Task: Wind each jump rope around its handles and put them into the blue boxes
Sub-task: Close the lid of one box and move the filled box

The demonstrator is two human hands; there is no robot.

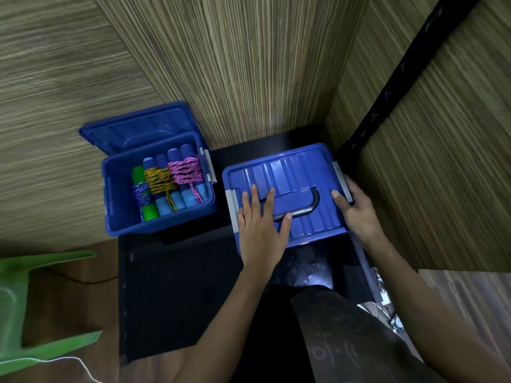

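Two blue boxes sit side by side on a black table (pixel 177 286) pushed into a corner of wood-grain walls (pixel 262 64). The left box (pixel 116 211) stands open, its lid (pixel 135 128) tipped back against the wall behind it, and holds three wound jump ropes lying next to one another: one with green handles and a purple cord (pixel 143 196), one with blue handles and a yellow cord (pixel 160 182), and one with blue handles and a pink cord (pixel 185 170). The right box (pixel 287 189) has its lid on, with a dark carry handle (pixel 304 208) lying flat across the top and grey latches at both ends. The left hand (pixel 261 217) rests flat on this lid, fingers straight and spread, thumb touching the carry handle, holding nothing. The right hand (pixel 355 208) has its fingers curled round the grey latch (pixel 340 178) at the box's right end. That box sits close to the right wall and a black shelf post (pixel 392 78), with its near edge overhanging the table's step. A narrow gap separates the two boxes. A green plastic chair (pixel 33 299) stands on the wooden floor at lower left, with a white cord (pixel 69 360) beside it.
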